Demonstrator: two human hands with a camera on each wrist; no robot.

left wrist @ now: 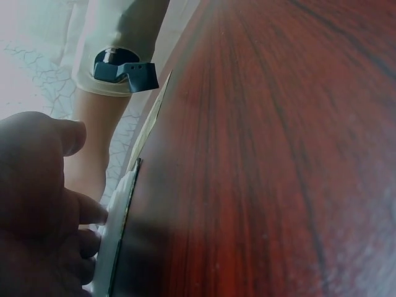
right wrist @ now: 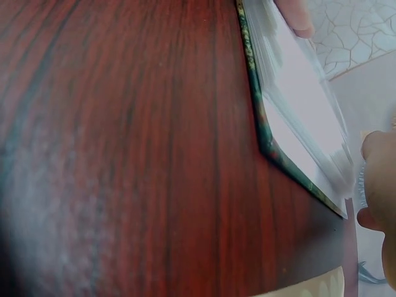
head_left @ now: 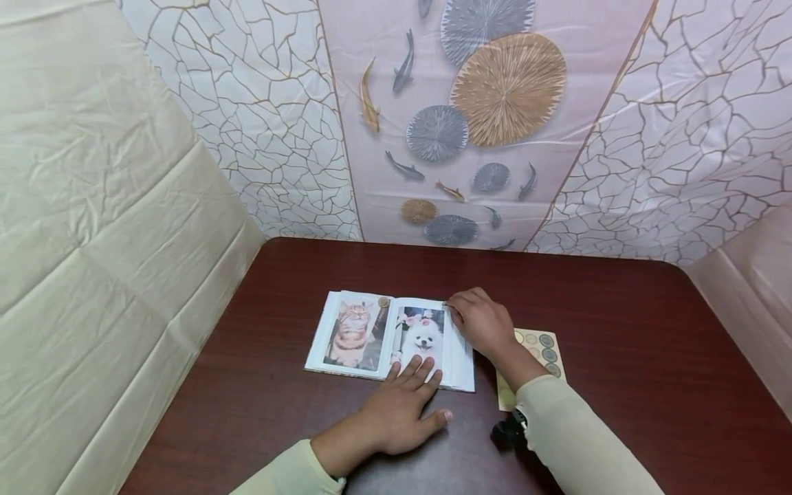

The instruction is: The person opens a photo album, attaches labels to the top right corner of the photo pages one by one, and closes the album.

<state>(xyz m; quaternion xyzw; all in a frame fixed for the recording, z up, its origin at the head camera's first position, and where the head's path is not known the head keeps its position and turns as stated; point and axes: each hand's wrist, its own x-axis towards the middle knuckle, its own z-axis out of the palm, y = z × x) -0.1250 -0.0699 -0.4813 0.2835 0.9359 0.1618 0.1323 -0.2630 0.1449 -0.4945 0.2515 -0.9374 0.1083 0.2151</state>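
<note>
An open photo album [head_left: 459,375] lies on the table with a cat photo [head_left: 351,337] on its left page and a white dog photo [head_left: 427,337] on its right page. A round sticker [head_left: 383,302] sits at the cat photo's upper right corner. My left hand [head_left: 402,412] rests with straight fingers on the lower edge of the right page. At the dog photo's upper right corner, my right hand [head_left: 481,322] has curled fingers. A small tan piece [right wrist: 369,133], seemingly a sticker, shows at its fingertip in the right wrist view. The exact grip is partly hidden.
A sticker sheet [head_left: 549,350] with round stickers lies right of the album, partly under my right forearm. A dark wrist camera [head_left: 509,432] hangs from my right sleeve. A patterned cloth [head_left: 433,137] stands behind the dark red wooden table [head_left: 297,275].
</note>
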